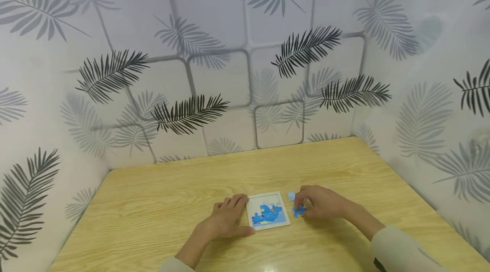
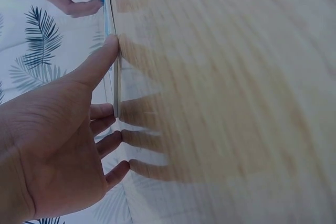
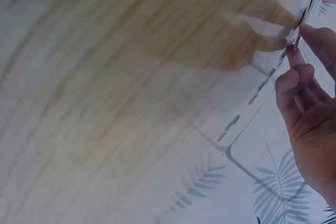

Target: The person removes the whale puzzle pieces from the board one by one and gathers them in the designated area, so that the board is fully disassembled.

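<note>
A square puzzle board (image 1: 287, 219) with a white frame and a partly assembled blue animal picture lies on the table. My left hand (image 1: 226, 219) rests at its left side, fingers spread. The thumb lies along the board's near edge and the index fingertip is at the far left corner; the left wrist view shows the board (image 2: 117, 93) edge-on beside the thumb. To the right of the board, my right hand (image 1: 323, 204) pinches a blue puzzle piece (image 1: 299, 211) between thumb and fingers. In the right wrist view, this piece (image 3: 298, 39) stands tilted at the fingertips.
Another light blue puzzle piece (image 1: 292, 196) lies just beyond the held one, and more of the loose pieces are partly hidden behind the right hand. The wood-grain table (image 1: 172, 195) meets leaf-patterned walls (image 1: 229, 72) at the back and sides.
</note>
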The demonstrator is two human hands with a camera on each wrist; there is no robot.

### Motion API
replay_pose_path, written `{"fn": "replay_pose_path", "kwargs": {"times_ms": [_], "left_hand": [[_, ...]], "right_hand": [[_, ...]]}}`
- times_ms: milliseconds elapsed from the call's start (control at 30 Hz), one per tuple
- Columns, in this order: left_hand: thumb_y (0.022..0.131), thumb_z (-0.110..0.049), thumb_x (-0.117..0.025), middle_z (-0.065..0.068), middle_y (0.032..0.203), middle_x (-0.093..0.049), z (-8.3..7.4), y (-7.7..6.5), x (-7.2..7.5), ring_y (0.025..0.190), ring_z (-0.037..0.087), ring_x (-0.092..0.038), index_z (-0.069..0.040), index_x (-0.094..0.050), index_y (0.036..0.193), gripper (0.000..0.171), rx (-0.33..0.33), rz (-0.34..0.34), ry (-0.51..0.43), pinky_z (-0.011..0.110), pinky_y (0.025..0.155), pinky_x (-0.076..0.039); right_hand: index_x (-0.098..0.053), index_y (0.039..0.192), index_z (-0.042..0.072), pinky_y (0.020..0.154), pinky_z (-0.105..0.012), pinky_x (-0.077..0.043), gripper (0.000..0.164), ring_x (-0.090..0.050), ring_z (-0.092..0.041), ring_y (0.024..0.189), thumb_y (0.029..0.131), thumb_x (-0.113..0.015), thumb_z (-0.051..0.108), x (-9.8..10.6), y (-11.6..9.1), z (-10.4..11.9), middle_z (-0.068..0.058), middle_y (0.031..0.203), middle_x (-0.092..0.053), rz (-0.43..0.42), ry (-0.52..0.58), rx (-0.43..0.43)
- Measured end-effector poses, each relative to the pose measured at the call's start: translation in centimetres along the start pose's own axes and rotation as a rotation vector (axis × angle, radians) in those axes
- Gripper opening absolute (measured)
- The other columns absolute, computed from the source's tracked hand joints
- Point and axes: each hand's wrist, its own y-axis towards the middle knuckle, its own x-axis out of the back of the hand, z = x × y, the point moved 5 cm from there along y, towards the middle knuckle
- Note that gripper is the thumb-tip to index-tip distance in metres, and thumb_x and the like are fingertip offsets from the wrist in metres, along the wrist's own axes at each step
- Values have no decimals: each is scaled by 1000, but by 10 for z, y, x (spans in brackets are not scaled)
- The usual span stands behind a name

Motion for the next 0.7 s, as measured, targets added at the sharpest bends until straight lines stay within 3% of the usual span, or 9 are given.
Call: {"fn": "replay_pose_path", "kwargs": {"times_ms": [167,333,500,700], "left_hand": [[93,-62,-68,12,166,-30,2,2,-2,148,40,-34,-11,-31,161,93,4,3,2,66,110,-32],[92,-65,-68,11,167,-29,7,4,-7,148,40,-33,-13,-30,161,94,3,8,-9,66,111,-31],[92,-67,-67,11,166,-30,10,5,-8,147,40,-34,-13,-30,161,94,1,2,5,66,110,-32],[93,-66,-66,11,166,-31,6,4,-5,146,39,-35,-13,-31,160,93,-6,-4,13,65,109,-33]], "right_hand": [[-75,99,21,73,-25,-51,17,-57,-14,86,88,-82,10,1,-1,-1,5,105,-64,19,2,-7],[-75,103,16,65,-23,-49,20,-51,-5,71,87,-79,4,-1,7,1,-1,109,-65,-4,33,30],[-72,115,11,61,-22,-48,28,-46,-2,64,89,-76,2,-11,27,9,-5,111,-66,-6,73,40],[-69,127,10,69,-25,-51,35,-52,-6,74,93,-77,8,-27,55,27,-9,118,-64,39,30,31]]}}
